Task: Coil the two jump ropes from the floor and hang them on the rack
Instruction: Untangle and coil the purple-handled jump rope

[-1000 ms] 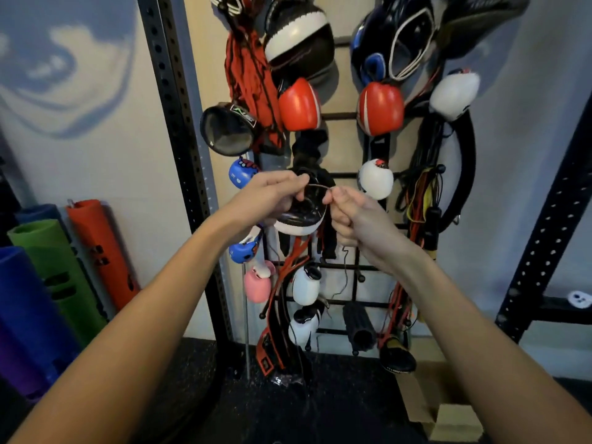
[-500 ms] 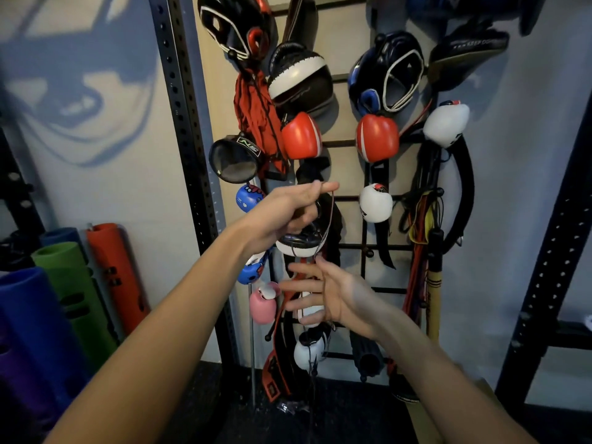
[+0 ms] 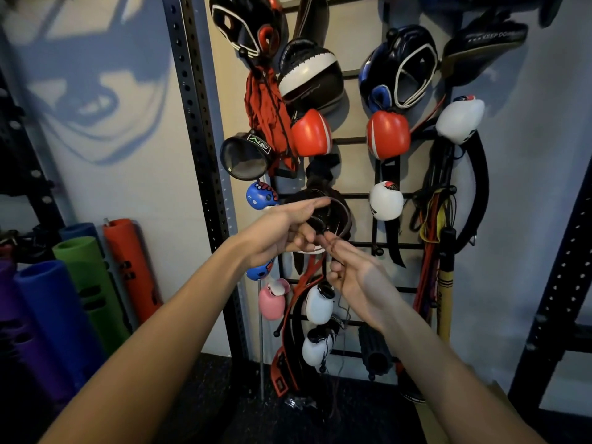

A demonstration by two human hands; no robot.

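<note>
Head view: both hands, left (image 3: 282, 232) and right (image 3: 355, 277), loosely open around a thin jump rope (image 3: 341, 302) dangling vertically floorward.

Rack (image 3: 358, 195) crowded: red gloves (image 3: 310, 133), white glove (image 3: 385, 200), headgear (image 3: 398, 65) block pegs; bare rungs between white glove and rope bundle (image 3: 434, 213); left hand (image 3: 282, 232), right hand (image 3: 358, 280) nearly touching before dark coil (image 3: 333, 216)

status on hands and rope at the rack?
Left hand up at wall rack, thin rope looped over its fingers. Right hand open just below, touching rope strands. Hanging gloves crowd the pegs.
</note>
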